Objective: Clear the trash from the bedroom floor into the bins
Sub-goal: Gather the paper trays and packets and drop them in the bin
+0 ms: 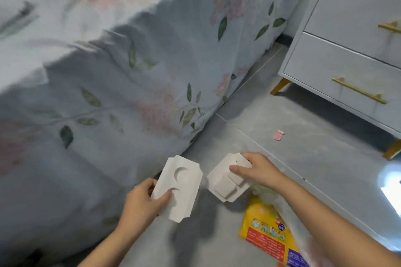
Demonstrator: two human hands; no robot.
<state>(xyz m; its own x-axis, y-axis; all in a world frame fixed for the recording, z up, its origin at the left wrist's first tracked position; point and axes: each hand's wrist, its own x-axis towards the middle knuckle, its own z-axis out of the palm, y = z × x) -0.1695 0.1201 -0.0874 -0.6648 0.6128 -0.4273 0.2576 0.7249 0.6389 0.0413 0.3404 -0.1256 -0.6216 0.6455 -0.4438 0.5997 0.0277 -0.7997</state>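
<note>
My left hand grips a white cardboard insert with crescent cut-outs, holding it above the grey floor beside the bed. My right hand holds a second white cardboard insert with folded raised tabs, fingers over its top edge. Both pieces hang side by side, apart. Under my right forearm a yellow printed package lies on the floor with crumpled clear plastic against it. A small pink scrap rests on the tiles farther off. No bin is in view.
The bed with a floral sheet fills the left side and hangs down to the floor. A white drawer unit with gold handles and gold legs stands at the right. Grey floor tiles run between them.
</note>
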